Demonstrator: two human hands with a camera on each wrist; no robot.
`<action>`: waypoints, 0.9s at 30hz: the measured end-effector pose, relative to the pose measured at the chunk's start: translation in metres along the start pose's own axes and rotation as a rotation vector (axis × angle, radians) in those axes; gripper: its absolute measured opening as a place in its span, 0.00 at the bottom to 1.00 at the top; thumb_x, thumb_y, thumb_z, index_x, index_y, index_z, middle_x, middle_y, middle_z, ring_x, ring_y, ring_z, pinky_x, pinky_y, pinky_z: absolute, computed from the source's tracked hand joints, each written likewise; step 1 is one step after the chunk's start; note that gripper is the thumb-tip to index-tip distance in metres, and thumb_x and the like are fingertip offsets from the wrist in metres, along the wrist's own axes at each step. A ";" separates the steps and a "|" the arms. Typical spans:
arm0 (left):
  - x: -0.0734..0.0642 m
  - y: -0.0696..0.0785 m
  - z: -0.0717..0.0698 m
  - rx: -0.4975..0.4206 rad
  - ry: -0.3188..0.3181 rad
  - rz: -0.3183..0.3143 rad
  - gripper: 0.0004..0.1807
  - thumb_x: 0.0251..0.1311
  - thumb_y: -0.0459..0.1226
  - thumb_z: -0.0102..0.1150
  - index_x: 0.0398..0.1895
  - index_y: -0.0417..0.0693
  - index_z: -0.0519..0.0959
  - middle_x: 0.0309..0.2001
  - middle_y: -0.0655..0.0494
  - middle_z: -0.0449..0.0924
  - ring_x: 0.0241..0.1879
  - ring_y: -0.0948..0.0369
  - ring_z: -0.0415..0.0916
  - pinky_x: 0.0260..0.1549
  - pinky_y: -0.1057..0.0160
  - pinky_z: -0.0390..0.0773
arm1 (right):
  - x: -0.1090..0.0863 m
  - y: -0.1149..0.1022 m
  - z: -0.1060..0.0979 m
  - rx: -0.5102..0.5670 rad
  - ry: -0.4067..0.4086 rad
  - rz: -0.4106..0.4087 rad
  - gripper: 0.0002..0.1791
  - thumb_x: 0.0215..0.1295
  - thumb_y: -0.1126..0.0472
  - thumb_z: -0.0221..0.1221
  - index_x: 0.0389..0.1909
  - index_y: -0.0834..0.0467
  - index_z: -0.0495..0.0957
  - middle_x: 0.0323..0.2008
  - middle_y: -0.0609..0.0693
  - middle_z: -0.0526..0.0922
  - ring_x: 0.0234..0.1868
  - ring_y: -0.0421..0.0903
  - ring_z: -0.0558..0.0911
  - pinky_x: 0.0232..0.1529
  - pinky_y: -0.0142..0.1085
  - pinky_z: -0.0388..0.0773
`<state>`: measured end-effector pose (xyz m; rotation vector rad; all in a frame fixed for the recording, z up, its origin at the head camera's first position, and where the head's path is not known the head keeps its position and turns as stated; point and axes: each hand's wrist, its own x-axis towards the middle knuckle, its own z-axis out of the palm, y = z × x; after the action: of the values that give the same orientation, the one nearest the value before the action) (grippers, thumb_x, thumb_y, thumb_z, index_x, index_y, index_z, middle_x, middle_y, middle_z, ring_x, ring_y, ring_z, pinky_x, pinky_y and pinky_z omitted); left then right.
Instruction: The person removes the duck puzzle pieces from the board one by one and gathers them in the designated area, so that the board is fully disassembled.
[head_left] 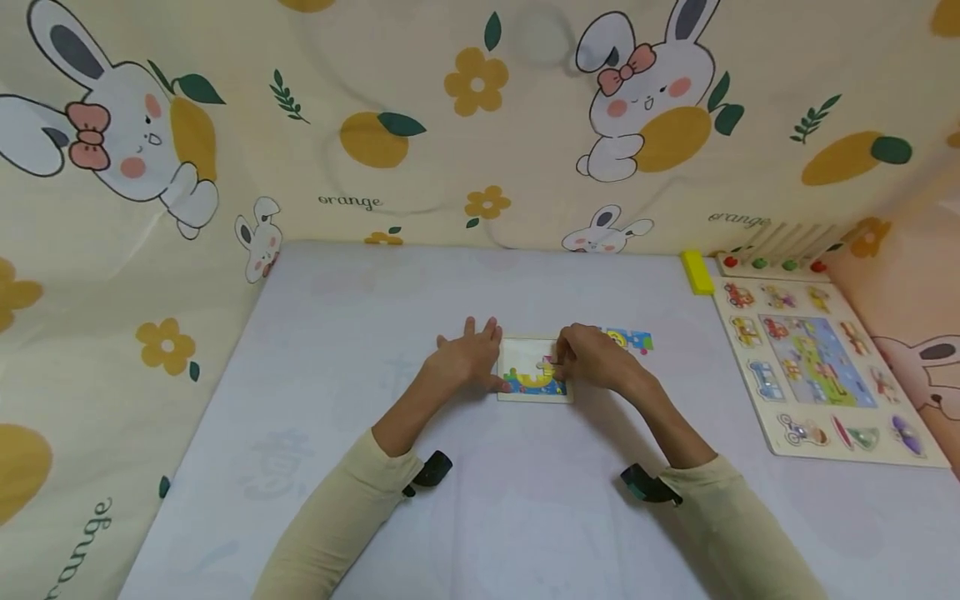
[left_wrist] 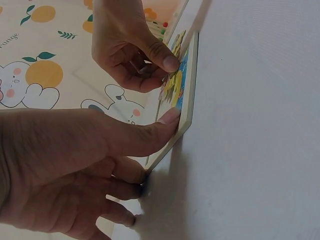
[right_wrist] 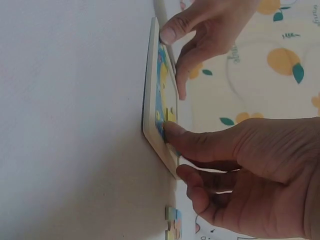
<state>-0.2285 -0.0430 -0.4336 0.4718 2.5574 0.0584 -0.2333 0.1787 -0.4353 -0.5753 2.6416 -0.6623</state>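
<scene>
A small jigsaw frame with a pale wooden border lies on the white table, its lower part filled with blue and yellow pieces. My left hand rests at the frame's left side, thumb on the near left corner and fingers spread out straight. At the right side, my right hand pinches a yellow puzzle piece between thumb and curled fingers, low over the filled part. The fingers partly hide this piece. Just beyond the right hand lie more loose puzzle pieces, partly covered by it.
A large wooden puzzle board with vehicle and toy pictures lies at the right. Behind it stands a rack of sticks with red and green beads. A yellow block is at the board's far left corner. Patterned cloth hangs behind.
</scene>
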 end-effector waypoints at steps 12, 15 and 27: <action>-0.001 -0.002 -0.001 -0.034 -0.006 0.005 0.56 0.68 0.59 0.63 0.86 0.45 0.45 0.87 0.50 0.38 0.86 0.44 0.37 0.74 0.27 0.59 | -0.002 0.004 -0.005 0.036 0.043 -0.111 0.14 0.59 0.69 0.74 0.36 0.62 0.76 0.29 0.52 0.81 0.31 0.44 0.74 0.34 0.32 0.72; -0.002 -0.001 -0.002 -0.030 0.003 0.019 0.55 0.68 0.59 0.63 0.86 0.45 0.46 0.87 0.49 0.39 0.86 0.43 0.37 0.73 0.26 0.60 | -0.006 0.007 -0.009 0.052 0.084 -0.152 0.12 0.59 0.71 0.73 0.35 0.62 0.77 0.29 0.52 0.82 0.32 0.43 0.76 0.35 0.31 0.73; -0.005 -0.002 -0.004 -0.027 -0.002 0.018 0.58 0.65 0.59 0.66 0.86 0.45 0.45 0.87 0.50 0.38 0.86 0.43 0.37 0.73 0.27 0.61 | -0.034 0.034 -0.042 0.057 0.203 -0.150 0.07 0.66 0.72 0.67 0.39 0.62 0.78 0.32 0.52 0.84 0.35 0.46 0.78 0.38 0.29 0.76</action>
<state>-0.2270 -0.0464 -0.4284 0.4837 2.5474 0.0986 -0.2317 0.2370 -0.4099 -0.7306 2.7741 -0.8801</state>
